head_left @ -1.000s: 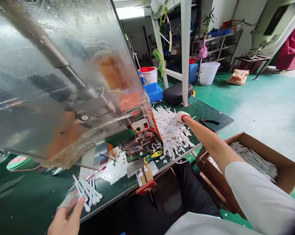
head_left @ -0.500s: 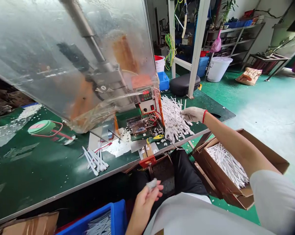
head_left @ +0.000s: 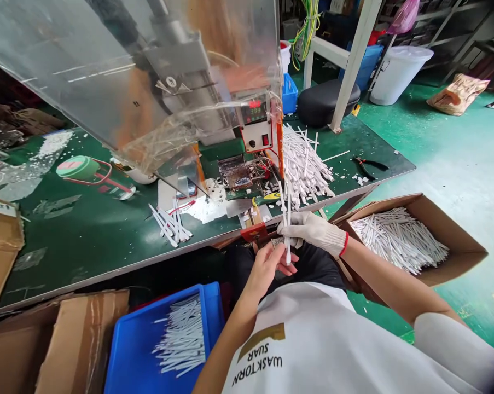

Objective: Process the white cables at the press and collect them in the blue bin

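Observation:
My right hand point(head_left: 310, 230), in a white knit glove with a red cuff, pinches several thin white strips point(head_left: 286, 221) upright above my lap. My bare left hand point(head_left: 267, 268) sits just below it, with its fingers at the lower ends of the strips. A small grey piece point(head_left: 277, 242) shows between my hands, but its form is unclear. Beyond them, a loose heap of white strips point(head_left: 304, 167) lies on the green-topped workbench point(head_left: 66, 257), next to a small heat-sealing machine's control box point(head_left: 255, 117).
A clear plastic guard point(head_left: 127, 71) hangs over the machine. Black-handled pliers point(head_left: 367, 167) lie on the bench. Strips fill a cardboard box point(head_left: 411, 241) at my right and a blue tray point(head_left: 164, 350) at my left. Flattened cardboard point(head_left: 74, 345) lies further left.
My right hand has come from the heap towards my lap with strips in it. My left hand has risen to meet it. The view has tilted down, bringing the blue tray into sight.

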Demonstrator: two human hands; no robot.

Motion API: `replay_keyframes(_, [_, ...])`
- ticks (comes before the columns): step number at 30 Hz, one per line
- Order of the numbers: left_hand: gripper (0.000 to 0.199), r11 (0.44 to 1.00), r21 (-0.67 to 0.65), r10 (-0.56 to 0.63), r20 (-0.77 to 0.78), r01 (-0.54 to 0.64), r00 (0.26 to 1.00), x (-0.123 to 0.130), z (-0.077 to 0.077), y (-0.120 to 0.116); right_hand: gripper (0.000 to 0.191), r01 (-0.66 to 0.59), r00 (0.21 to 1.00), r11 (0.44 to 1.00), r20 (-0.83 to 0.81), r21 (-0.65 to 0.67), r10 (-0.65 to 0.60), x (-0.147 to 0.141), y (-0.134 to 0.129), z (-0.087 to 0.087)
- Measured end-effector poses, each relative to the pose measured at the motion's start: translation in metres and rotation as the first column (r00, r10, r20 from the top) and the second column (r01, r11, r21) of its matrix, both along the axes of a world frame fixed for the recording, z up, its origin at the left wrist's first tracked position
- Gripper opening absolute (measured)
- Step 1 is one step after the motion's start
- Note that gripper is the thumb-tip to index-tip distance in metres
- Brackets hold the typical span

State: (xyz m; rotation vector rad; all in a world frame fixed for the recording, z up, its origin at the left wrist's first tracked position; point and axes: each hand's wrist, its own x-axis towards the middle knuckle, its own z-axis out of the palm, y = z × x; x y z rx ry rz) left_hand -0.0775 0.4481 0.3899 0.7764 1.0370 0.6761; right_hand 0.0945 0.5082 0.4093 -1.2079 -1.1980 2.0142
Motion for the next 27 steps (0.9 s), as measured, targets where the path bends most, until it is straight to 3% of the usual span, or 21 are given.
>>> replay_keyframes(3, [0.045,0.999,0.047,0.01,-0.049,-0.008,0.999,-0.009,-0.001,-0.005,0.037,-0.05,0.998,0.998,0.032,0.048,0.049,-0.011,0.001,0.001])
replay_keyframes(6, [0.045,0.999,-0.012,0.049,0.005,-0.049,0.999,-0.018,0.002,-0.006,0.037,-0.07,0.997,0.996,0.031,0.048,0.069,-0.02,0.002,0.003])
replay_keyframes(13, [0.043,0.998,0.011,0.059,-0.138,-0.058,0.989,-0.038,0.009,-0.015,0.04,0.035,0.997,0.996,0.071,0.079,-0.04,-0.026,0.024,0.012])
replay_keyframes(19, [0.043,0.99,-0.012,0.135,-0.125,-0.138,0.983,-0.036,0.006,-0.016,0.036,-0.022,0.994,0.987,0.108,0.161,0.004,-0.037,0.03,0.008])
replay_keyframes(27, [0.043,0.984,-0.037,0.17,-0.124,-0.175,0.978,-0.032,0.005,-0.011,0.031,-0.039,0.991,0.99,0.134,0.133,0.021,-0.044,0.026,0.0])
